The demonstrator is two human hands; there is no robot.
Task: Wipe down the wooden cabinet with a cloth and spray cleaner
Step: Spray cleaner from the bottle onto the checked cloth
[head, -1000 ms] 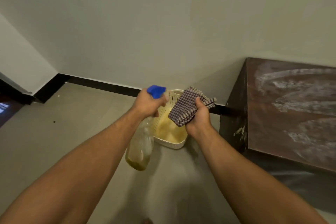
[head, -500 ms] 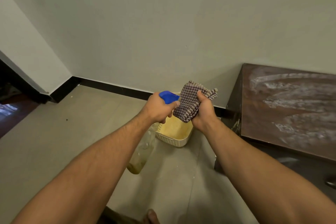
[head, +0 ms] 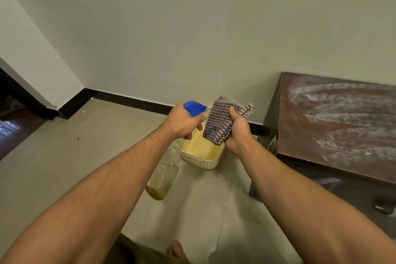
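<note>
My left hand [head: 181, 122] grips the blue head of a clear spray bottle [head: 164, 174], which hangs below the hand with a little yellowish liquid at its bottom. The blue nozzle [head: 194, 107] points at a folded checked cloth [head: 220, 123] that my right hand [head: 236, 133] holds upright, thumb over its front. Both hands are close together over the floor. The dark wooden cabinet [head: 334, 126] stands at the right, its top streaked with whitish wet smears.
A cream perforated plastic basket [head: 200, 154] sits on the tiled floor under the hands, beside the cabinet's left side. A pale wall with a black skirting runs behind. A dark doorway opens at the far left. My bare foot [head: 176, 248] shows at the bottom.
The two hands have drawn closer together, the nozzle now near the cloth. The view has shifted, so the hands and the cabinet sit slightly differently in frame.
</note>
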